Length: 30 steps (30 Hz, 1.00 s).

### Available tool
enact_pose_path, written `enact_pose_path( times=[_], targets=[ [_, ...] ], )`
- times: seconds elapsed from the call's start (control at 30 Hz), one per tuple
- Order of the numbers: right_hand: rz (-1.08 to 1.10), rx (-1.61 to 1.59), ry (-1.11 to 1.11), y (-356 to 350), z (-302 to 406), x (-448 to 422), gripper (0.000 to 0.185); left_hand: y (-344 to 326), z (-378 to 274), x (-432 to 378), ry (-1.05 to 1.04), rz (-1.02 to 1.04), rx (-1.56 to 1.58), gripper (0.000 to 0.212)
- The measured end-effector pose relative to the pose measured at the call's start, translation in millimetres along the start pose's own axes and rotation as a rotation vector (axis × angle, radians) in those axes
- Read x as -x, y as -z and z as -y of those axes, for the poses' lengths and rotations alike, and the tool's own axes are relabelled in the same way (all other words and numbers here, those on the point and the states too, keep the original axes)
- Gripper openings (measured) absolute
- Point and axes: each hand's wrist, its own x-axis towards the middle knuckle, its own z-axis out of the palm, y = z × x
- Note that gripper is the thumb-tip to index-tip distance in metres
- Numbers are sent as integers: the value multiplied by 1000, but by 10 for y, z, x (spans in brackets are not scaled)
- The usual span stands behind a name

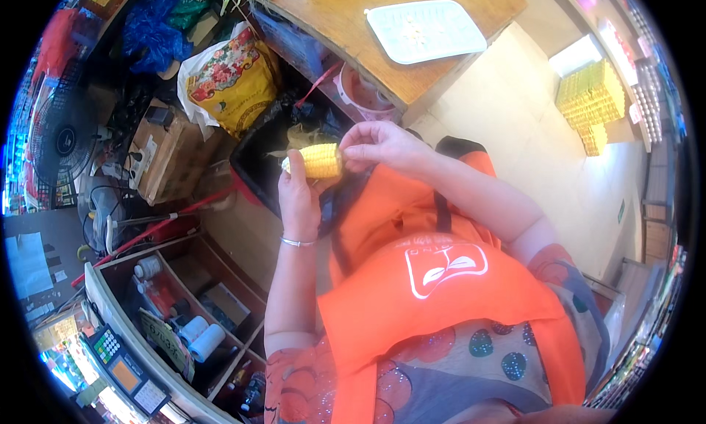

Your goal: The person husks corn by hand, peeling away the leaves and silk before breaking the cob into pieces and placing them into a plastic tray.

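Observation:
A peeled ear of yellow corn (318, 161) lies across the grip of my left hand (299, 195), my thumb along its near side. The fingers of my right hand (380, 145) are pinched together at the right end of the ear; whether they hold a bit of it cannot be told. Beneath the corn stands a bin (259, 165) lined with a black bag, with pale corn husks (303, 137) inside. On the wooden table (331, 16) ahead rests a white foam tray (469, 35) holding some small pale bits (415, 31).
A yellow flowered bag (237, 87) and a cardboard box (171, 153) stand left of the bin. Below the table's edge is a pink bucket (358, 96). A red pole (182, 211) slants at left, above a compartmented drawer (160, 253). Stacked yellow trays (590, 101) sit at right.

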Motion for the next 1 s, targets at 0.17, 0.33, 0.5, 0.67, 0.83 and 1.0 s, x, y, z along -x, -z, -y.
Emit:
enact_pose_path(
  times=[0.17, 0.33, 0.5, 0.67, 0.83, 1.0],
  targets=[
    [-6, 81, 21, -1, -29, 3, 22, 23, 29, -23, 29, -11, -21, 53],
    [-46, 258, -33, -79, 29, 26, 20, 14, 54, 6, 55, -15, -52, 53],
    [2, 128, -46, -16, -72, -13, 18, 26, 76, 4, 100, -19, 28, 61],
    [5, -39, -58, -29, -184, -22, 20, 57, 123, 0, 67, -20, 28, 59],
    [-86, -32, -41, -99, -257, -28, 22, 30, 181, 52, -83, -52, -98, 58],
    [-101, -66, 6, -141, -301, -9, 22, 101, 250, 65, -103, -42, -26, 56]
  ],
)
